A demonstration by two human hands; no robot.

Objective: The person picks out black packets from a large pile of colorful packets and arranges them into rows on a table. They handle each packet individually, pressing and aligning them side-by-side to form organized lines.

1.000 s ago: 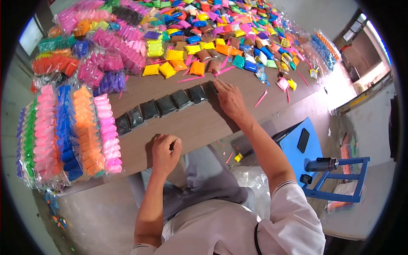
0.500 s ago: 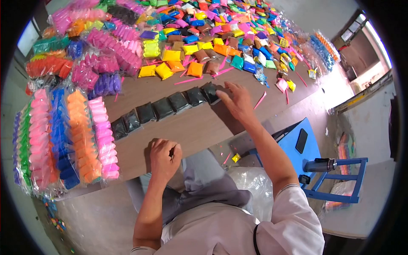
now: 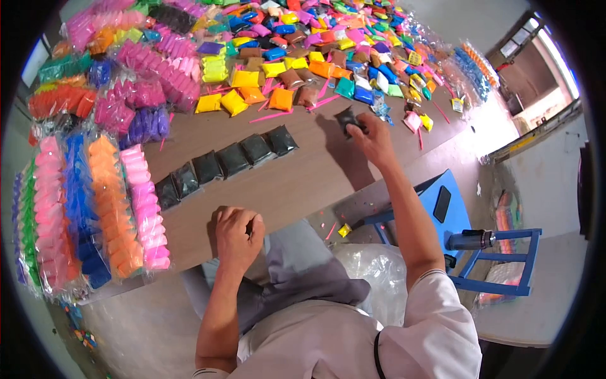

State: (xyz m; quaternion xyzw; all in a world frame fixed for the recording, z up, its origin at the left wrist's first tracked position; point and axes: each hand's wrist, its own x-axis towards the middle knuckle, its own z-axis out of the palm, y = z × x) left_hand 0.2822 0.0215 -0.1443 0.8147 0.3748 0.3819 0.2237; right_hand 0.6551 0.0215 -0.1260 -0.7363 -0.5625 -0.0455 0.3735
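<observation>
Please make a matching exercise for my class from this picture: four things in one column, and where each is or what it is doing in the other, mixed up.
Column 1
1. Right hand
2. Left hand
3. Phone
4. Row of black packets

Column 2
A. Lying on the blue stool
B. Loosely curled at the table's near edge
C. Laid out across the table
D. Gripping a single black packet

Right pairs: 1-D, 2-B, 3-A, 4-C

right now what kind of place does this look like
Probably a small packing workshop: a long table bears a heap of small colored packets, bundles in clear plastic, and a row of black packets.
</observation>
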